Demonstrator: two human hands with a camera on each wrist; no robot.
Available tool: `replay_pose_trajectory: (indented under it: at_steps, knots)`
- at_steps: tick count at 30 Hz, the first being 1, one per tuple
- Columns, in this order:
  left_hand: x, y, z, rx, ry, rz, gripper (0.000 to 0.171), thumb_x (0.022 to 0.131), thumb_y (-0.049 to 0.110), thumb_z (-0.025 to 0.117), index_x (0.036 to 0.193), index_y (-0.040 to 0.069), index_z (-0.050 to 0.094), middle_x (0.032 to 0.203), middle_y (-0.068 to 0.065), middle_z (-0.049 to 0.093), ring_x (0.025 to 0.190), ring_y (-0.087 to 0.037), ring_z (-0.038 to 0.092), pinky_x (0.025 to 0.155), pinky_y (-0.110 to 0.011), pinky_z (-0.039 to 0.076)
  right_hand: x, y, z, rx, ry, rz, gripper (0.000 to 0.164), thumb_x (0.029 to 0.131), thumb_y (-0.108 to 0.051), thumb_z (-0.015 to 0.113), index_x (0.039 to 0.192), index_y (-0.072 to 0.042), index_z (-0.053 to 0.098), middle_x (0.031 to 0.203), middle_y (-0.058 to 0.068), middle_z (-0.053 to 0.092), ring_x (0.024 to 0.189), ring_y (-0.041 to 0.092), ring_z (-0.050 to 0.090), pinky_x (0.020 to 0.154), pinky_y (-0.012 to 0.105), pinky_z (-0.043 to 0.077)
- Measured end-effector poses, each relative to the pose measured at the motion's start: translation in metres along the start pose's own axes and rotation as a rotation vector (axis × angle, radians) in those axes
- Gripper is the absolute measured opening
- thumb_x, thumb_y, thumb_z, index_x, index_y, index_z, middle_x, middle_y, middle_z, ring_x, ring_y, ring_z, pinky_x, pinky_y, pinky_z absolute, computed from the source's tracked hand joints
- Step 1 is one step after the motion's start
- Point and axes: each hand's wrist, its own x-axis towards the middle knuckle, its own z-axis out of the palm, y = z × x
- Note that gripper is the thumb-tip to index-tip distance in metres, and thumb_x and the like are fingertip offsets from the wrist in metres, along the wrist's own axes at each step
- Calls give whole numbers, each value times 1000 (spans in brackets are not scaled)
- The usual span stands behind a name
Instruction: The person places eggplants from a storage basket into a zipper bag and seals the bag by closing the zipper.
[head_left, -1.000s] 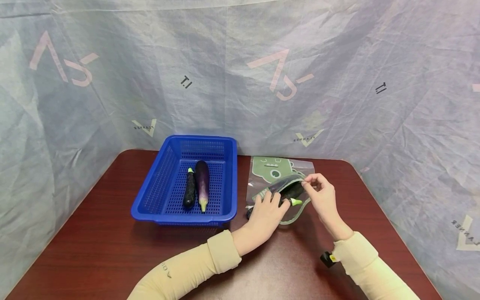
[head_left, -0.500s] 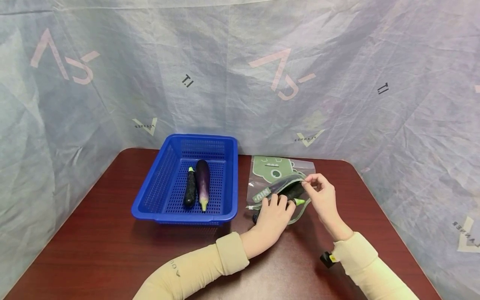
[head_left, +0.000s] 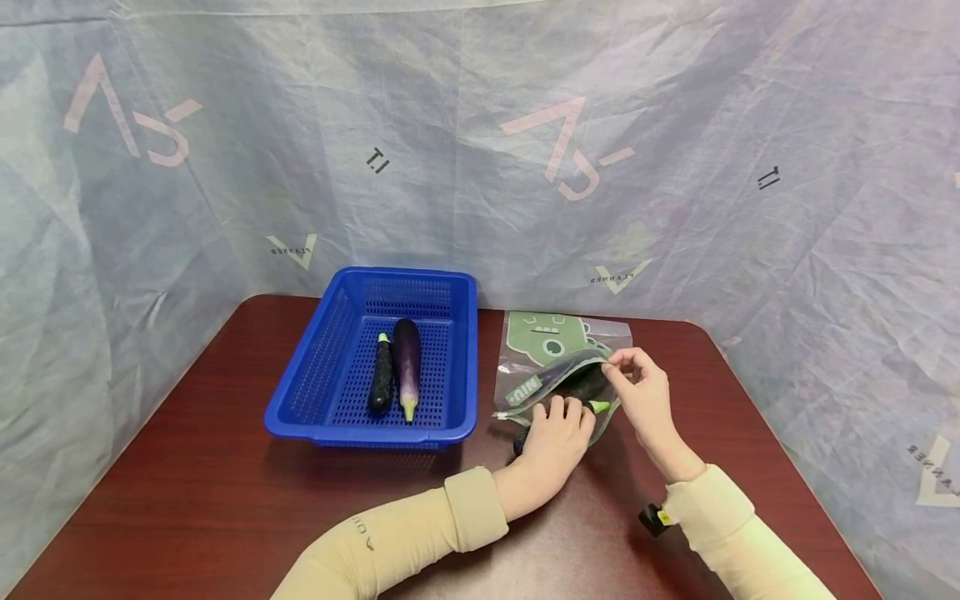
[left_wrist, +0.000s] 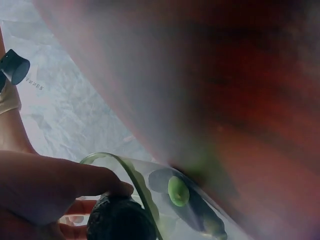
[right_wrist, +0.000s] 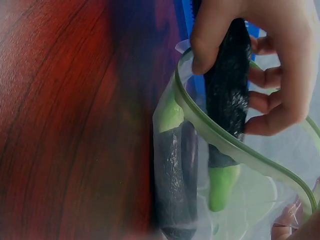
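Observation:
My left hand (head_left: 555, 437) grips a dark, bumpy cucumber (right_wrist: 227, 75), thumb on one side and fingers on the other. The cucumber's light green tip (right_wrist: 222, 187) is inside the mouth of a clear zip bag (head_left: 543, 340) with a green cartoon print. My right hand (head_left: 643, 396) pinches the bag's upper edge and keeps the mouth spread. Through the plastic show another dark cucumber (right_wrist: 172, 165) with a light green end and a purple eggplant (right_wrist: 190, 145) beside it. The held cucumber's rear end (left_wrist: 120, 220) faces the left wrist camera.
A blue perforated basket (head_left: 371, 435) stands left of the bag. Inside it lie a dark cucumber (head_left: 382, 379) and a purple eggplant (head_left: 407, 358). The reddish-brown table (head_left: 202, 492) is bounded by a grey printed cloth (head_left: 450, 150) at the back and sides.
My left hand has moved right and slightly toward me, carrying the cucumber's tip further into the bag. My right hand has stayed at the bag's edge. The basket's contents are unchanged.

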Motion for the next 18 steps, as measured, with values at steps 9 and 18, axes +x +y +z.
replay_pose_trajectory:
  at_steps: [9,18]
  knots:
    - [3,7,9,-7,-126,10,21,95,28,42,104,22,59,100,-1,55,86,-16,47,63,-30,37,0,0,2,-9,-5,9,8,82,6,61,89,8,58,78,5,58,68,9,52,54,16,40]
    - [7,10,16,-16,-212,12,19,96,28,44,104,23,61,99,0,54,85,-15,47,62,-31,38,1,2,4,7,-7,9,9,81,6,62,88,8,58,78,4,58,69,9,54,58,16,41]
